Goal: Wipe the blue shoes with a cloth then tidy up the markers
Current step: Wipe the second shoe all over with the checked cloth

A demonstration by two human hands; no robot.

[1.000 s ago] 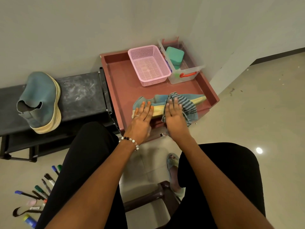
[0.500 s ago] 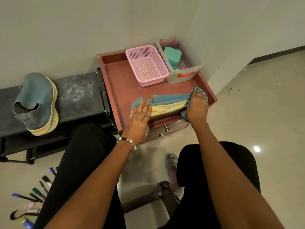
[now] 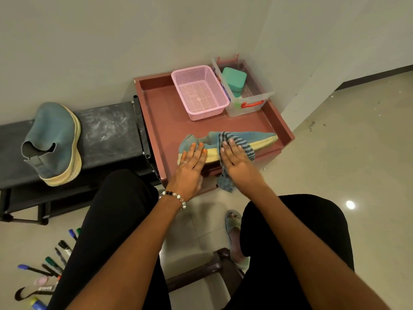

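blue shoe (image 3: 257,139) under both hands | left hand (image 3: 190,166) flat | right hand (image 3: 237,162) presses cloth (image 3: 243,145)

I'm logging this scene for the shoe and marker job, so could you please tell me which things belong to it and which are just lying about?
Part of the job:
- blue shoe on the tray, steadied by the left hand
- striped cloth under the right hand
- second blue shoe on the black bench
- markers on the floor

Lying about:
- pink basket
- clear box holding a green container

Bare tray floor (image 3: 165,113) left of pink basket (image 3: 199,91) — clear box (image 3: 250,104) crowding the back corner.
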